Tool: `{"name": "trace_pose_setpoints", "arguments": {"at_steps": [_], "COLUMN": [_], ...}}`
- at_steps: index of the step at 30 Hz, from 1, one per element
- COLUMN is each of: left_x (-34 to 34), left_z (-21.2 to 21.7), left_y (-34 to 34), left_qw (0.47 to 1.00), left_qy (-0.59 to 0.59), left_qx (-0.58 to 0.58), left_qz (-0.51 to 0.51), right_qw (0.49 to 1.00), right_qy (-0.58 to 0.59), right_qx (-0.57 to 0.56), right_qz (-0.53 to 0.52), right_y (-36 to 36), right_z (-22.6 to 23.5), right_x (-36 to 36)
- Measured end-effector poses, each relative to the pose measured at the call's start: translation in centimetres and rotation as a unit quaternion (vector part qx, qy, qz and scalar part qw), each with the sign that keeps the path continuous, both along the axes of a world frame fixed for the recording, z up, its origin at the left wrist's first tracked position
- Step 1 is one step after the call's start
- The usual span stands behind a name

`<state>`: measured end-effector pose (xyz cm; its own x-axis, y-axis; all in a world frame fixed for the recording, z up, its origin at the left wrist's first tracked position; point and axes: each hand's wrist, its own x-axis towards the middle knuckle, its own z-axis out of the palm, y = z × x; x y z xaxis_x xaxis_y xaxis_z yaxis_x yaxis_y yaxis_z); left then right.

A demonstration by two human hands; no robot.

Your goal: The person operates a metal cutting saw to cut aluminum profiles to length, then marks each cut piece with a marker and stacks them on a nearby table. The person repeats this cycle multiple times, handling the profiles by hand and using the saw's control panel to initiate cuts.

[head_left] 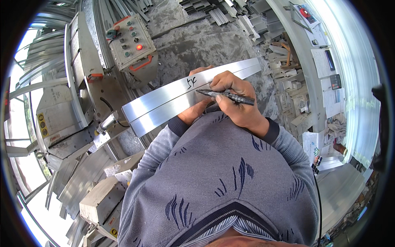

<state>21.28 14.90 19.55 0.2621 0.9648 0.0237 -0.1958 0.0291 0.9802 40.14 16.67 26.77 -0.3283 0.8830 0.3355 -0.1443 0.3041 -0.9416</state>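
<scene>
A long silvery metal profile [164, 101] lies across in front of my body, with dark handwritten marks on its upper face and a groove along its length. My left hand [196, 110] grips it from beneath; part of the palm shows below the near edge and fingertips show over the far edge. In my right hand [242, 103] is a black marker pen [234, 97], its tip pointing left at the metal just below the marks. Whether the tip touches the surface I cannot tell.
Left stands a machine with a control box [133, 45] bearing buttons, a lit red lamp and red handles. Metal offcuts [290, 78] are heaped to the right. Beyond them, a bench holds papers, a calculator [335, 81] and a red tape measure [305, 12]. More long profiles lie far left.
</scene>
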Motion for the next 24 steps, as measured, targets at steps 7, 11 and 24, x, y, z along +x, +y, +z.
{"name": "trace_pose_setpoints", "arguments": {"at_steps": [7,11,24], "left_x": [-0.4,-0.6,-0.8], "left_z": [-0.5,-0.6,-1.4], "left_y": [-0.9,-1.5,-2.5], "left_qw": [1.000,0.999,0.996], "left_qy": [0.021,0.041,0.051], "left_qx": [-0.019,-0.035,-0.067], "left_qz": [0.003,0.002,0.000], "right_qw": [0.999,0.998,0.999], "right_qy": [-0.003,-0.008,-0.015], "right_qx": [-0.026,0.001,-0.031], "right_qz": [0.033,0.054,0.006], "right_y": [-0.6,-0.7,-1.2], "right_z": [-0.3,-0.3,-1.0], "right_x": [0.0,0.2,0.3]}}
